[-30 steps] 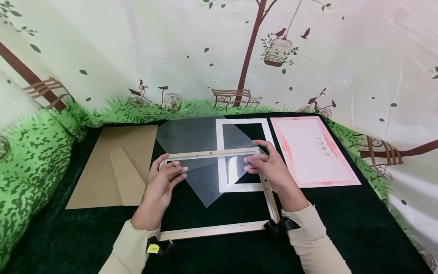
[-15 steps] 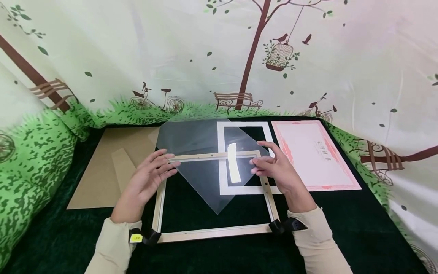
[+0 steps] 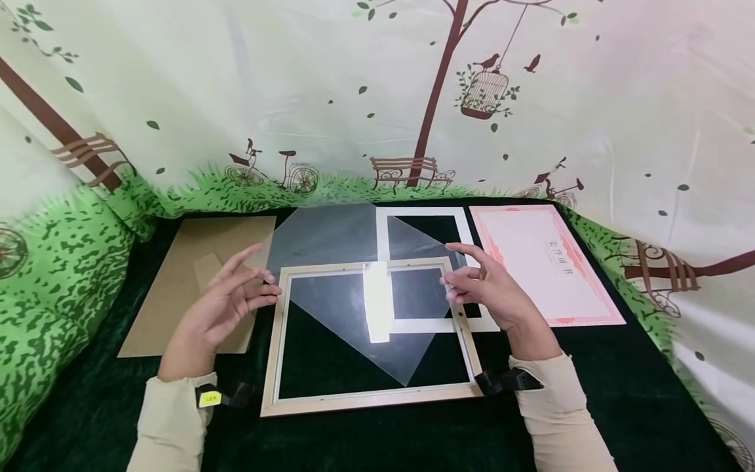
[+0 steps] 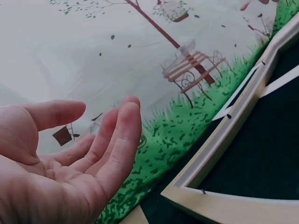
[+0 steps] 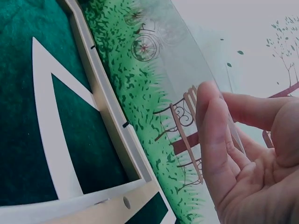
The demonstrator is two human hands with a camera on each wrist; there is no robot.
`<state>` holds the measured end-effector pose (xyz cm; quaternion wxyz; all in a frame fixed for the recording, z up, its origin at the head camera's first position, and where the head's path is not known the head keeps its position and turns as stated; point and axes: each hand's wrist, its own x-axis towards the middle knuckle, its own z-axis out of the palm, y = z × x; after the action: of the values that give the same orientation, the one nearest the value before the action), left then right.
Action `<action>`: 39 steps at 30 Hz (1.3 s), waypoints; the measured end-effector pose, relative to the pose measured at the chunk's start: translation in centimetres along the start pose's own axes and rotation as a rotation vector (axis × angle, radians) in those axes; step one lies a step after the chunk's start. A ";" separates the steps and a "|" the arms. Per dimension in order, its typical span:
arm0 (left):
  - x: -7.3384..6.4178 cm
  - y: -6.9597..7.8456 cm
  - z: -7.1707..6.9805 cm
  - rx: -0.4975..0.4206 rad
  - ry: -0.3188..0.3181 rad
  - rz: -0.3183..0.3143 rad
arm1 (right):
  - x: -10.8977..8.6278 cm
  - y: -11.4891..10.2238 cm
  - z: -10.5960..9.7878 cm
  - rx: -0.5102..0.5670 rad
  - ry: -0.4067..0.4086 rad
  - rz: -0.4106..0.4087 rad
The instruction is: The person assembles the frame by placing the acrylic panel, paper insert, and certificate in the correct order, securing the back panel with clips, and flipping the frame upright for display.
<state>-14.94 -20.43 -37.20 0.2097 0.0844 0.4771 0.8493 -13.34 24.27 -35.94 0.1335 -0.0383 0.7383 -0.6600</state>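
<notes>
A clear sheet (image 3: 330,305) hangs tilted above a pale wooden picture frame (image 3: 371,398), one corner pointing toward the frame's near rail. My right hand (image 3: 494,292) pinches the sheet near its right corner; the right wrist view shows the sheet's edge (image 5: 198,49) running between thumb and fingers. Beside the frame's left rail, my left hand (image 3: 227,305) is raised with loosely bent fingers. Nothing lies between its thumb and fingers in the left wrist view (image 4: 100,154). A bright reflection covers part of the sheet.
Behind the frame at right lies a white mat border (image 3: 442,325), partly seen through the sheet. A pink-edged certificate (image 3: 531,275) is at far right. At left lies a brown backing board (image 3: 171,295) with a stand flap. Dark green cloth (image 3: 366,439) covers the table.
My left hand has let go of the sheet and moved left, away from it. The sheet has swung in my right hand, its lower corner shifting right and nearer. The right hand moved slightly right.
</notes>
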 end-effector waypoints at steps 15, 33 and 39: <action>0.2 -0.5 0.3 0.281 0.011 -0.064 | 0.3 0.0 -0.2 0.000 0.126 0.011; 0.4 -0.9 0.8 0.335 0.080 -0.100 | 0.0 0.3 -0.7 -0.086 0.154 -0.058; 0.4 -1.3 0.4 0.356 0.064 -0.110 | 0.2 0.5 -0.6 -0.146 0.043 0.049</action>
<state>-14.84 -19.34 -38.09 0.2222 0.0671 0.6302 0.7409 -13.61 24.82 -36.38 0.1306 -0.0157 0.7879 -0.6015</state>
